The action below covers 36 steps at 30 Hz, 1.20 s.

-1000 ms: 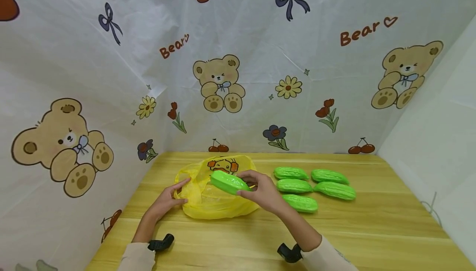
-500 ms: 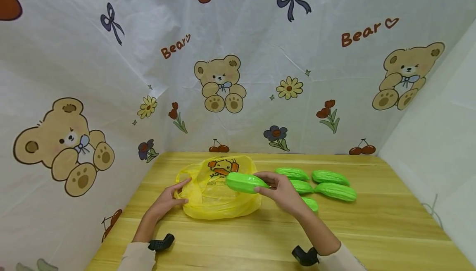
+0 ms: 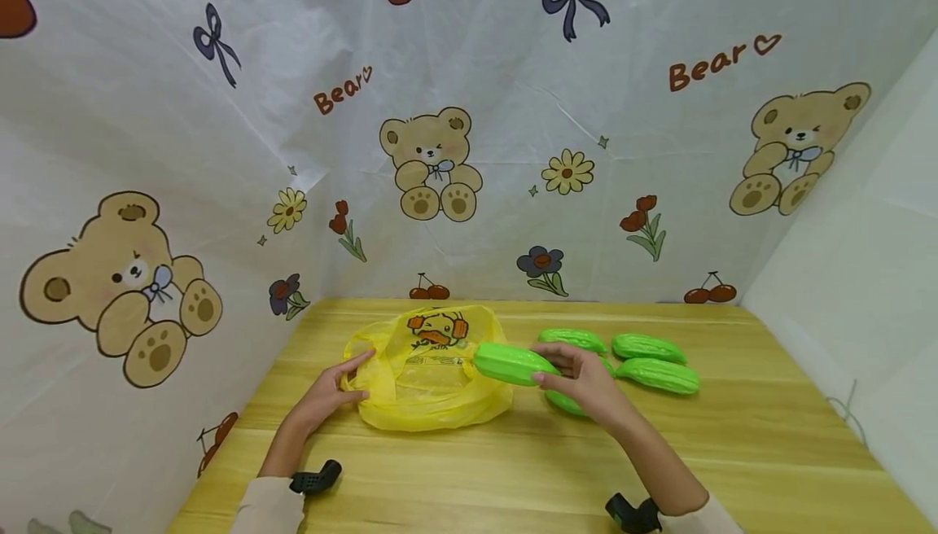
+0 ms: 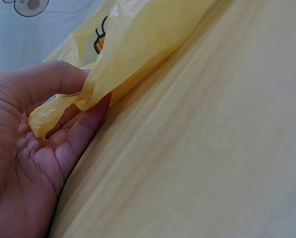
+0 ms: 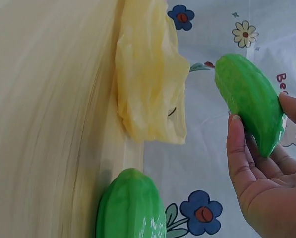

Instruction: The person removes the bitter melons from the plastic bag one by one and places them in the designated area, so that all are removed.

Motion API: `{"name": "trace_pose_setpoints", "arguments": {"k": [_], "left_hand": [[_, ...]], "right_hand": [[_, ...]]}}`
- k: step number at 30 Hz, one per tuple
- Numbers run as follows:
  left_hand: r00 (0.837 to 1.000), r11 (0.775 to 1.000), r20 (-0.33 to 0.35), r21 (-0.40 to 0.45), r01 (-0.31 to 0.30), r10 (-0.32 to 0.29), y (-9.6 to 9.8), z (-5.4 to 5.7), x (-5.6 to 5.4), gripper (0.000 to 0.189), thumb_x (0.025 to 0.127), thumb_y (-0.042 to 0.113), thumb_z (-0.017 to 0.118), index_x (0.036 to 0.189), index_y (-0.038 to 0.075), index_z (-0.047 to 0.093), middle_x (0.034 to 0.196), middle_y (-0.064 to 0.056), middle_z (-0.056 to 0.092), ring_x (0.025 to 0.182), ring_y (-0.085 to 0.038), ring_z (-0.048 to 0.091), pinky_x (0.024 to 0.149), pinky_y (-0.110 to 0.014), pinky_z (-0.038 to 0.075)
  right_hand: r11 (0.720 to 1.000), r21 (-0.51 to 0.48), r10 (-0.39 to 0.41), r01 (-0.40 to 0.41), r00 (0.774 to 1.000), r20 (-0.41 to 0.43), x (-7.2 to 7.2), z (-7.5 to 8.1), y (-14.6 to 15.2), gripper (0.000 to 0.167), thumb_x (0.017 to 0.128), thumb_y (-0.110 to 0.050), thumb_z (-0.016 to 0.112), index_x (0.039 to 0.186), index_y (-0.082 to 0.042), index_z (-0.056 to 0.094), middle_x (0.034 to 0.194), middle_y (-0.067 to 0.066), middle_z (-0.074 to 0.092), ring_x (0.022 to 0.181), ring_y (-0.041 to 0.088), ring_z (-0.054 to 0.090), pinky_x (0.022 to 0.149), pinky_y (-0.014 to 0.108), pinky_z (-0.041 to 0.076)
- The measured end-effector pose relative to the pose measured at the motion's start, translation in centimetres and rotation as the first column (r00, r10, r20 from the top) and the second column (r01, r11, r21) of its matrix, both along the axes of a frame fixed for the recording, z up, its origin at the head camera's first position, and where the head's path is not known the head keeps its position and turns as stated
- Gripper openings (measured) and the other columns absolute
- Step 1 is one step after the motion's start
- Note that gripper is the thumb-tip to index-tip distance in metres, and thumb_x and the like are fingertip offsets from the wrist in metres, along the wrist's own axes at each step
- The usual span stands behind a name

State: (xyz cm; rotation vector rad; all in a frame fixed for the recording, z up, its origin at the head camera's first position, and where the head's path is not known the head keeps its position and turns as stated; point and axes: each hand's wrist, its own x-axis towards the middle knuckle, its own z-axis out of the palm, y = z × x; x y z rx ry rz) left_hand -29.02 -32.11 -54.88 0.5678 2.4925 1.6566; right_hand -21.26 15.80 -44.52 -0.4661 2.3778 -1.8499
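Observation:
A glossy green bitter melon [image 3: 513,364] is held by its right end between the thumb and fingers of my right hand [image 3: 586,383], above the right rim of a yellow plastic bag [image 3: 432,416]. In the right wrist view, the melon [image 5: 249,96] is lifted off the table. My left hand [image 3: 330,396] pinches the left edge of the bag; the left wrist view shows the film [image 4: 90,91] between thumb and fingers. The bag's mouth gapes, with a duck print on its inner back side.
Several more bitter melons [image 3: 658,375] lie in two groups on the wooden table [image 3: 469,485], right of the bag, some partly hidden by my right hand. A white sheet with bear prints [image 3: 498,216] stands behind the table. A thin cord [image 3: 850,412] is at the right edge.
My right hand has moved right with the bitter melon, from over the bag's middle to its right rim. The left hand and the bag have stayed in place.

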Motion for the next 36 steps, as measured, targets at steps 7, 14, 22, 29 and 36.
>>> {"name": "trace_pose_setpoints", "arguments": {"k": [7,14,22,29,36], "left_hand": [[1.0,1.0,0.012,-0.003,-0.003,0.003,-0.1,0.0,-0.1,0.074,0.089,0.014,0.078,0.155,0.011,0.044,0.162,-0.012,0.035,0.113,-0.028,0.035,0.092,-0.025,0.034],[1.0,1.0,-0.001,-0.004,-0.008,0.008,0.0,0.3,0.1,0.073,0.09,0.015,0.078,0.155,0.01,0.044,0.161,-0.014,0.036,0.109,-0.028,0.035,0.091,-0.027,0.034],[1.0,1.0,0.007,0.0,-0.007,0.007,0.0,0.3,0.2,0.074,0.09,0.015,0.078,0.155,0.01,0.044,0.16,-0.014,0.037,0.106,-0.026,0.035,0.089,-0.028,0.033],[1.0,1.0,0.019,-0.004,-0.004,0.004,-0.1,0.2,0.3,0.074,0.09,0.016,0.078,0.155,0.011,0.043,0.161,-0.012,0.035,0.11,-0.027,0.036,0.092,-0.026,0.033],[1.0,1.0,0.011,-0.007,-0.007,0.007,0.0,0.5,0.2,0.074,0.09,0.015,0.078,0.155,0.011,0.044,0.161,-0.012,0.036,0.115,-0.027,0.035,0.094,-0.024,0.033]], "right_hand": [[1.0,0.018,-0.019,0.018,1.0,0.017,0.4,0.3,1.4,0.053,0.093,-0.028,0.075,0.139,-0.007,0.059,0.14,0.017,0.059,0.12,0.03,0.062,0.091,0.031,0.054],[0.999,0.048,-0.028,0.027,1.0,0.01,0.7,0.2,3.3,0.052,0.094,-0.028,0.074,0.139,-0.008,0.059,0.143,0.018,0.057,0.115,0.028,0.065,0.092,0.034,0.054],[0.996,0.078,-0.051,0.047,0.997,0.052,1.1,0.1,5.7,0.054,0.095,-0.031,0.072,0.142,-0.009,0.057,0.146,0.02,0.053,0.114,0.027,0.066,0.097,0.043,0.051],[0.995,0.084,-0.054,0.048,0.996,0.065,1.6,0.2,7.5,0.056,0.098,-0.029,0.069,0.147,-0.007,0.052,0.151,0.022,0.047,0.108,0.021,0.069,0.1,0.045,0.049],[0.995,0.08,-0.069,0.066,0.997,0.036,2.0,0.1,8.9,0.055,0.098,-0.027,0.069,0.146,-0.004,0.052,0.151,0.022,0.046,0.113,0.01,0.065,0.097,0.034,0.051]]}}
